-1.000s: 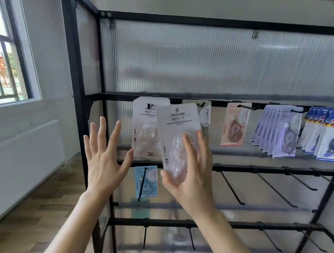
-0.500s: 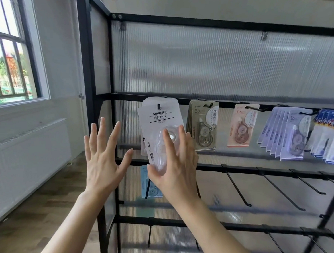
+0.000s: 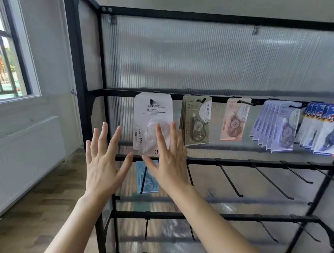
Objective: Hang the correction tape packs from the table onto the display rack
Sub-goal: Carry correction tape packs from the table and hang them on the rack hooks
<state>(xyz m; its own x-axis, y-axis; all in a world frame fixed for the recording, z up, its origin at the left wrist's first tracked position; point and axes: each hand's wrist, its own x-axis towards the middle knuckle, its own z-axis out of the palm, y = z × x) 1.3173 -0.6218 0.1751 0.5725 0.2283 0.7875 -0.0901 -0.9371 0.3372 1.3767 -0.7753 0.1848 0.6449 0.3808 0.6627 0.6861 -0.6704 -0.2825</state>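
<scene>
By the window (image 3: 6, 56), the left grip (image 3: 105, 166) is hovering released, fingers spread and holding nothing, probably waiting in case the pack swings. Just right of it, the white correction tape pack (image 3: 152, 115) is hanging on the leftmost peg (image 3: 151, 102) of the display rack (image 3: 76, 72), the peg passing through its punched hole. Its card is reading "JINUO" over "修正テープ", with a "36" showing at the bottom. The right grip (image 3: 169, 164) is lying released against the pack's clear blister with straight fingers. It seems to be steadying the pack flat, though real contact is hard to confirm from this angle. Below it, a blue pack (image 3: 143, 184) marked "36" is hanging on the next rail. Further right, beige packs (image 3: 197, 121) and a pink pack (image 3: 235, 120), both showing "36", are hanging from their own pegs. Then lavender packs (image 3: 279, 128) and blue-and-white packs (image 3: 329, 132) lettered "PET" are fanning out, grouped by kind.
</scene>
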